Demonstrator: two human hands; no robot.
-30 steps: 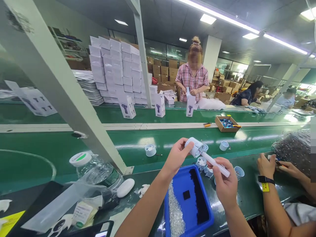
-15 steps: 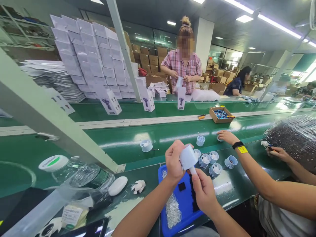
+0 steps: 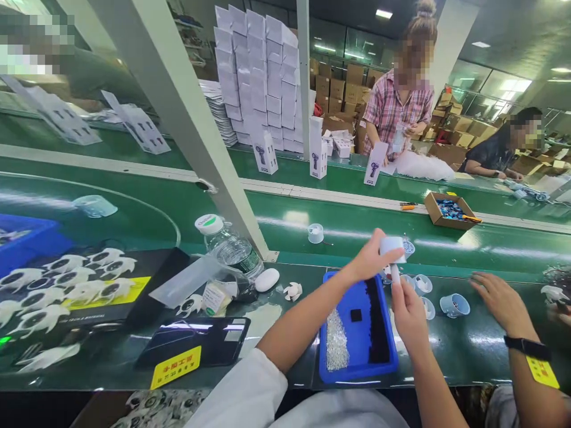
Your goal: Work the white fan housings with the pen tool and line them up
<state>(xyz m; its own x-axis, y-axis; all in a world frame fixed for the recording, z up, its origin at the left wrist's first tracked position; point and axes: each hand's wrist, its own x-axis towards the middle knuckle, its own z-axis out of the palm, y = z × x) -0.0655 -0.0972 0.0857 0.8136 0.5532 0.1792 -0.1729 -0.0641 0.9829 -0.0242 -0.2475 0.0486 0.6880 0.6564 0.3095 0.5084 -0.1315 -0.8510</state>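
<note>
My left hand [image 3: 369,260] is closed round a small white cup-shaped plastic housing [image 3: 392,244], held above the far end of a blue tray [image 3: 357,371]. My right hand [image 3: 407,312] is just below it, gripping a slim white tool [image 3: 395,274] whose tip points up into the housing. The tray holds a heap of tiny clear parts [image 3: 336,349], a black strip and a small black square. Several similar light-blue housings [image 3: 454,305] stand on the green bench to the right of my hands.
A co-worker's hand [image 3: 497,297] with a black watch rests on the bench at right. A water bottle [image 3: 227,246], a white oval part [image 3: 267,279], a phone [image 3: 194,349] and a black tray of white fan impellers [image 3: 66,279] lie at left. A slanted white post [image 3: 191,119], green conveyor and white boxes [image 3: 263,77] stand beyond.
The camera has swung left, bringing the impeller tray and phone into view. My hands still hold the housing and tool together. The co-worker's hand pulled back from the belt to the bench.
</note>
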